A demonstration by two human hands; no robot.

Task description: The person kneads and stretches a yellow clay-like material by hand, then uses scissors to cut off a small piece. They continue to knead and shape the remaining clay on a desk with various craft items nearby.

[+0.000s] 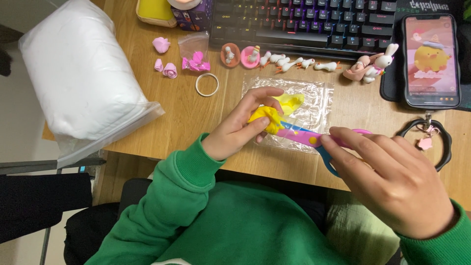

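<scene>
My left hand (240, 128) pinches a lump of yellow clay (267, 118) over a clear plastic sheet (314, 110) on the wooden desk (181, 113). A second, paler piece of yellow clay (290, 102) lies on the sheet just beyond it. My right hand (392, 181) grips small pink and blue scissors (306, 136), whose blades point left and meet the yellow lump. Both sleeves are green.
A big clear bag of white clay (78, 73) fills the left of the desk. Pink clay roses (166, 66), a small bag (195, 54), a white ring (207, 84), tiny clay figures (289, 61), a keyboard (314, 22) and a lit phone (431, 59) lie behind.
</scene>
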